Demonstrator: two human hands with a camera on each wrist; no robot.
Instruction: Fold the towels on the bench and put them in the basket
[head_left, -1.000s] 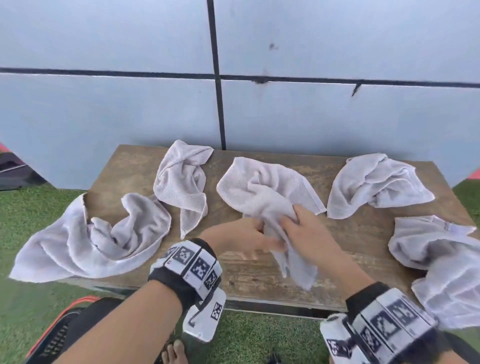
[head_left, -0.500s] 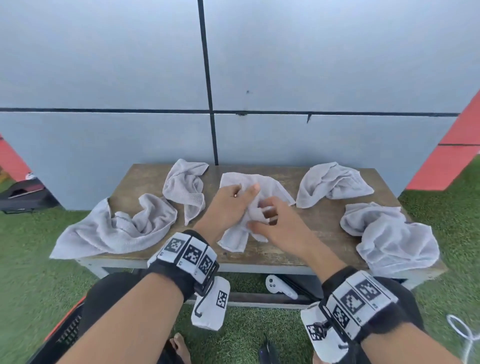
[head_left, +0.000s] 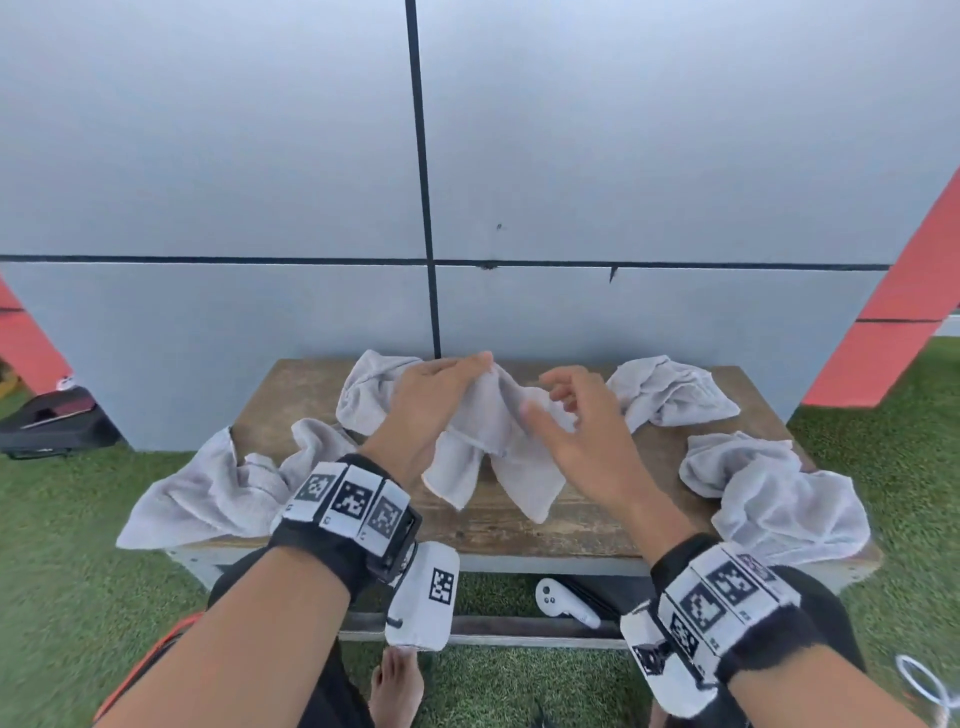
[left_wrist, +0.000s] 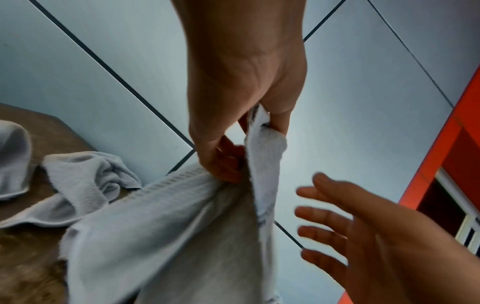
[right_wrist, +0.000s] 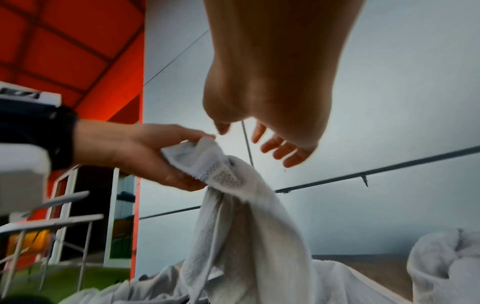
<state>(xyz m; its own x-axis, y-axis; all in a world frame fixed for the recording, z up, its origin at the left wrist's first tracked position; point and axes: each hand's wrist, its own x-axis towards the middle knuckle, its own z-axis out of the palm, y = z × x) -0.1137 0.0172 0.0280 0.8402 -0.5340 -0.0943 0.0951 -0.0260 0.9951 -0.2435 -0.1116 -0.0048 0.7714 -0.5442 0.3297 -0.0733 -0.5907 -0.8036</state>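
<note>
Head view: left hand (head_left: 434, 402) pinches pale grey towel (head_left: 493, 447) corner — crumpled, dangling; right hand (head_left: 582, 431) spread, empty.

Soft, even daylight with faint shadows; the pale grey panelled wall (head_left: 260, 156) glows brightest behind the fingers in both wrist views, where wide-angle lenses bend its seams and motion smears the edges
</note>
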